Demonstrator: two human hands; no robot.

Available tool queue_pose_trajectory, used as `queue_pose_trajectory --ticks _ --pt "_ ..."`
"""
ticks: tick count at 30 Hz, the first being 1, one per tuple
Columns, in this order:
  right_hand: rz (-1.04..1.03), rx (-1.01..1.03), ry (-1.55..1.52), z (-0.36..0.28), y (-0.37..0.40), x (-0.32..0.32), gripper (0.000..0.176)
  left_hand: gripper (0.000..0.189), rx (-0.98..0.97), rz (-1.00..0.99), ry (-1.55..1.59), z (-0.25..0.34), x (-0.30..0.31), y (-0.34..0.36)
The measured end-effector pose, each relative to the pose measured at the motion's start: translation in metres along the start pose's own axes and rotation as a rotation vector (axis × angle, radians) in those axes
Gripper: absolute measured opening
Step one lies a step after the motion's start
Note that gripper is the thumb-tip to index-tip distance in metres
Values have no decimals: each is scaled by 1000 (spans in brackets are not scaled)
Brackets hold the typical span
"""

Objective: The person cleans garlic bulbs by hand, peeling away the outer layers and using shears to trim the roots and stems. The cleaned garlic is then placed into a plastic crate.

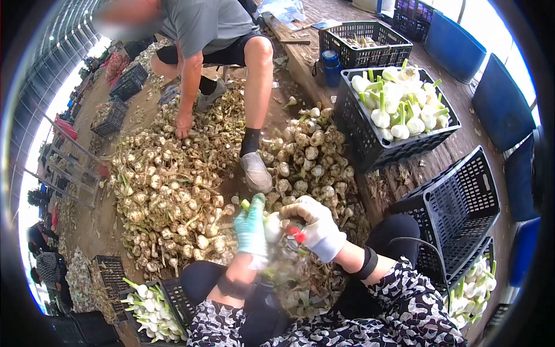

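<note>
My left hand (250, 227), in a green and white glove, is closed around a garlic bulb (272, 227). The bulb is white and peeled-looking, and its short green stem (245, 205) sticks out above the fingers. My right hand (317, 229), in a whitish glove, is closed on a small red-handled tool (296, 233) whose working end I cannot make out. Its fingertips are at the bulb's right side. Below my hands, loose skins and scraps (300, 280) lie between my knees, partly blurred. Just beyond them is a heap of unpeeled garlic (309, 153).
Another person (211, 29) sits opposite, one hand in a large garlic pile (167, 191). A black crate of cleaned garlic (370, 144) stands right, above a tilted black crate (462, 191). More cleaned garlic (151, 312) fills a crate at lower left. Blue barrels (457, 46) line the right.
</note>
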State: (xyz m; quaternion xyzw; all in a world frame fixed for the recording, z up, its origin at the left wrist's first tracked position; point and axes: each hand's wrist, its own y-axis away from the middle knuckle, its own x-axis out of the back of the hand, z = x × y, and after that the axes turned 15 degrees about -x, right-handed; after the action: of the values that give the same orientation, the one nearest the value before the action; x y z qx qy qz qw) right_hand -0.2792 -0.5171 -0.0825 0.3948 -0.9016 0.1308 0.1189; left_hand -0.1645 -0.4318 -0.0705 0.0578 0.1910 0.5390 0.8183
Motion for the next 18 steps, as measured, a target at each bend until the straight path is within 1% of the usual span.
queue_pose_trajectory --ticks 1,3,4,5,6,7,9,10,11,12,13,15,16,17,18 --pt "-1 -1 0 -6 0 1 30 18 1 1 0 -2 1 -1" --pt "3 59 203 -16 -1 1 29 20 20 46 29 -4 2 -4" --pt "-72 126 188 -13 1 -2 30 25 100 38 112 0 1 -3" --pt "-202 168 143 -13 7 -6 31 30 180 30 194 6 0 -2" --pt "-296 188 167 -11 22 -14 30 31 200 64 156 -15 14 -27" --pt "-390 209 191 -8 33 -22 30 31 175 66 184 -9 12 -26" --pt "-504 16 425 3 37 -21 22 32 201 66 211 3 9 -18" --pt "-639 -191 501 -6 24 -6 17 32 204 71 212 0 12 -19" --pt "-589 -318 503 12 17 -7 26 31 186 61 196 -3 15 -21" --pt "-496 -330 331 19 12 -4 27 31 165 48 182 -3 14 -22" --pt "-402 -339 160 23 8 -1 36 31 166 46 187 -3 12 -21" --pt "-427 -740 -791 28 6 -4 46 31 128 38 131 -2 8 -15" --pt "-438 -655 -1059 27 11 -5 56 31 37 35 97 -7 7 -15" --pt "-430 -658 -1063 24 14 -9 56 31 44 30 93 -8 5 -13" --pt "-369 -695 -1149 21 15 -16 45 32 -22 39 51 -7 3 -10"
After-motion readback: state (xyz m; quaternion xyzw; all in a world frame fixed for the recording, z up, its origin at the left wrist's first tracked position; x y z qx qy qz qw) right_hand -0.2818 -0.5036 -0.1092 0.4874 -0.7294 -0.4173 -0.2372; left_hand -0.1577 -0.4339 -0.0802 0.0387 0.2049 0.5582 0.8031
